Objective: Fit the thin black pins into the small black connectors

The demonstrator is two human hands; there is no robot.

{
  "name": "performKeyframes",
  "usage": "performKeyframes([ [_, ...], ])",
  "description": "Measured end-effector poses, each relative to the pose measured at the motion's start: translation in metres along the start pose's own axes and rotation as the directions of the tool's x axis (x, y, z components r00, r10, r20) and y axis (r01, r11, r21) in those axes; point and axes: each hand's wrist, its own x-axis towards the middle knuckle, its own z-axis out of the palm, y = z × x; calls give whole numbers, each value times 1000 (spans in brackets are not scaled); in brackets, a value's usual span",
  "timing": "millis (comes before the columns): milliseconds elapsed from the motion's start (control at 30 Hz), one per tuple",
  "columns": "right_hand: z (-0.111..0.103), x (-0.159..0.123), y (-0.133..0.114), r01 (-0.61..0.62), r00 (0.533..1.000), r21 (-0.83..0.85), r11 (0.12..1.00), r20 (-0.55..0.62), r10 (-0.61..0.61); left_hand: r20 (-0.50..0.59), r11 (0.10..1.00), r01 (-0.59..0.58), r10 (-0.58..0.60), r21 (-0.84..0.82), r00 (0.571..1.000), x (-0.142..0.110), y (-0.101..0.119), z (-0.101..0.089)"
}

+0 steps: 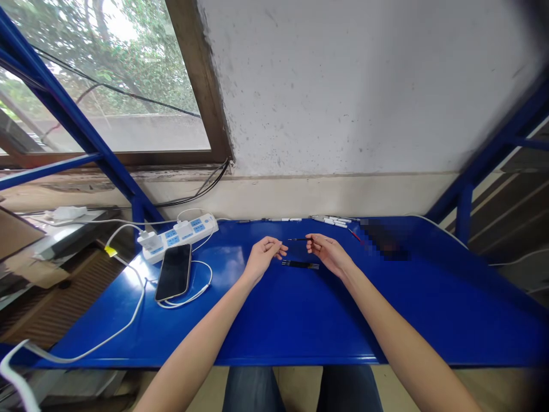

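R hand [326,253] pinches thin dk rod [299,239], long axis sideways, tip twd L hand [263,256] (grip: can't tell).

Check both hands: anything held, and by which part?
Right hand: a thin dark stick, gripped near its right end. Left hand: fingers pinched together; can't tell whether they hold anything.

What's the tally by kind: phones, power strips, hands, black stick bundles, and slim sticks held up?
Phone: 1
Power strip: 1
Hands (left hand, right hand): 2
Black stick bundle: 1
Slim stick in the right hand: 1
Total: 6
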Motion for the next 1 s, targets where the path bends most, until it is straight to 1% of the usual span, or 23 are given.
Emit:
performKeyframes([
  [167,0,0,1,-7,1000,0,1000,27,7,6,995,1,0,-97,1000,0,2,1],
  [367,0,-1,3,-12,997,20,1000,74,10,42,989,-1,7,-149,999,0,-1,1],
  [500,1,-1,2,-12,998,-11,1000,66,12,57,988,-6,15,-154,998,1,-4,1],
  [667,2,-2,4,-3,996,-71,997,88,9,59,994,0,7,-109,998,0,-2,3],
  [733,3,-3,5,16,995,-149,989,101,-1,67,998,1,3,-60,998,-1,-2,4],
  [800,4,-4,5,48,994,-294,955,110,-16,72,1000,-7,7,2,997,-1,-2,3],
  [900,7,-6,5,104,989,-522,846,141,-35,63,995,-40,34,94,997,0,-4,2],
  [1000,10,-7,5,181,980,-658,731,180,-81,66,981,-62,50,183,997,1,-6,1],
])
